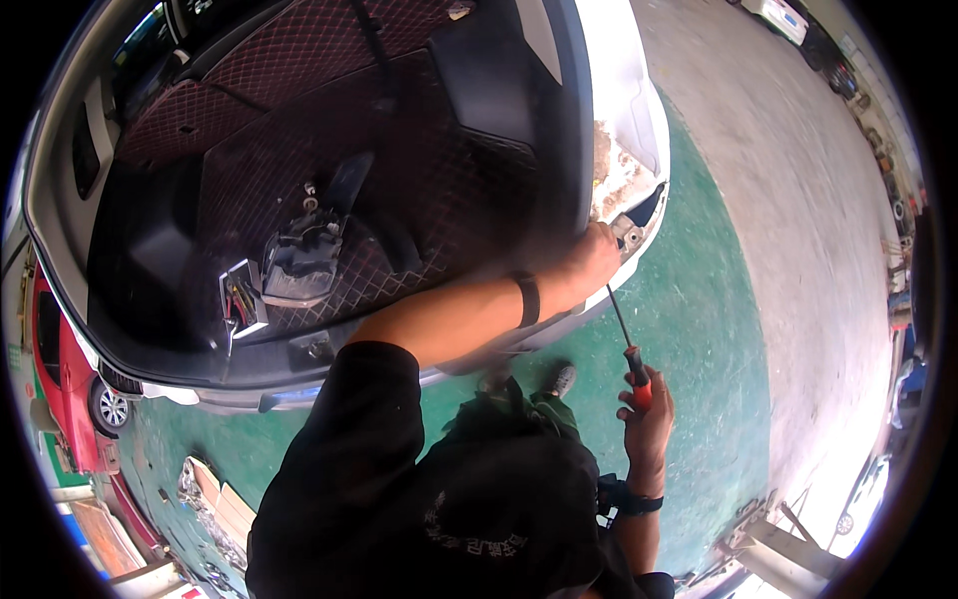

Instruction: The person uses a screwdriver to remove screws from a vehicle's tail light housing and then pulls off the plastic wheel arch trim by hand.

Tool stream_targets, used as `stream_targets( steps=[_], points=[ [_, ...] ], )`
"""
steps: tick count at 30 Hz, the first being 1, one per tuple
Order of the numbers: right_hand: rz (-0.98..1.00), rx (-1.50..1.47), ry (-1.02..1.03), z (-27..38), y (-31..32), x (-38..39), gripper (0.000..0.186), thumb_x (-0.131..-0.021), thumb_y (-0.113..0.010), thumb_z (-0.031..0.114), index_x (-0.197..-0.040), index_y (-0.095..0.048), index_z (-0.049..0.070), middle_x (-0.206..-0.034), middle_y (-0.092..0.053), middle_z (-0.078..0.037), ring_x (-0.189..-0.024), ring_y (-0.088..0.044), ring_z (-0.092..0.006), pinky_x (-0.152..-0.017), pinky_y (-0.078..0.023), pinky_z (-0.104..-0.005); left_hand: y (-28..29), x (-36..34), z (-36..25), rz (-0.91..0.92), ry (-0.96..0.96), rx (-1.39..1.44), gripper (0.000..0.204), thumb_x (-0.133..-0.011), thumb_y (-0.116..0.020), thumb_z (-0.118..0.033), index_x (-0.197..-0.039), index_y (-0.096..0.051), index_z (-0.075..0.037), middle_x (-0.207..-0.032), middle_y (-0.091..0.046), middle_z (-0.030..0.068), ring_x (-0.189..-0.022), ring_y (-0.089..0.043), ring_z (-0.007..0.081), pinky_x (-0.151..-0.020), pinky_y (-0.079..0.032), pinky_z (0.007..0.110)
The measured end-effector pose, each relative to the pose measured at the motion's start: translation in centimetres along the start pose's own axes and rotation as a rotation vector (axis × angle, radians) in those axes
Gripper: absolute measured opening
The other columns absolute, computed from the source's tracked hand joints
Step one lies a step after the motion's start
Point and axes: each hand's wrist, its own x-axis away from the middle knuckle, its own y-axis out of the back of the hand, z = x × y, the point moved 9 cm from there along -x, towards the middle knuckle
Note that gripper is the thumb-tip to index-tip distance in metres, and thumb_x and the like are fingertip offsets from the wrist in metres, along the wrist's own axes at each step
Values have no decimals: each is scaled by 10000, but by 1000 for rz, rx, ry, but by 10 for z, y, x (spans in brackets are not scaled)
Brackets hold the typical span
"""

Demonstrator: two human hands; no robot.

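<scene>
My left hand reaches to the right rear corner of the white car, fingers curled beside an exposed metal bracket in a dirty recess; what they grip is hidden. My right hand holds a screwdriver by its red-and-black handle, lower right, its long shaft pointing up toward the left hand. In the open trunk on the quilted dark mat lie a removed dark lamp-like housing and a metal-framed case of small tools.
Green floor meets grey concrete at right. A red car stands at the left. Cardboard lies on the floor at lower left. A metal stand is at lower right; cars and clutter line the far right edge.
</scene>
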Motion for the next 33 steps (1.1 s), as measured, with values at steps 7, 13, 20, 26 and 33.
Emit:
stream_targets(
  steps=[7, 13, 20, 26, 33],
  points=[
    [-74, 263, 473, 23, 17, 10, 210, -943, -617, 47, -1144, -626, -14, -973, -640, -50, -698, -555, -95, -665, -483, -239, 8, 0, 8, -74, 16, 144, 177, -830, -566, -191, -818, -685, -60, -809, -660, 95, -787, -611, 210, -674, -436, 365],
    [4, -147, 211, 14, 71, 13, 244, -954, -637, 146, -1159, -580, 27, -952, -617, -50, -793, -548, -98, -647, -443, -217, 69, 62, 23, -357, 24, 484, 78, -864, -571, -158, -890, -602, -92, -809, -623, 71, -780, -627, 229, -664, -481, 376],
    [82, -588, 81, -20, 129, 17, 469, -936, -685, 234, -1317, -514, 21, -1199, -564, -115, -796, -560, -116, -621, -456, -196, -88, 231, 87, -50, 779, 974, 118, -901, -679, -164, -972, -594, -122, -834, -683, 152, -785, -679, 358, -662, -524, 453],
    [269, -482, 101, 4, 91, 26, 798, -883, -742, 167, -1524, -291, 20, -1188, -563, -116, -839, -591, -136, -606, -477, -191, -212, 350, 201, 133, 1008, 485, 115, -871, -666, -177, -965, -612, -139, -929, -702, 155, -864, -682, 389, -758, -533, 488],
    [311, -457, 142, 21, 61, 27, 791, -859, -753, 141, -1507, -319, 6, -1191, -583, -113, -811, -592, -139, -613, -456, -198, -241, 361, 221, 396, 955, 341, 176, -846, -660, -157, -1010, -695, -107, -969, -730, 162, -929, -712, 344, -743, -558, 452]
  ],
)
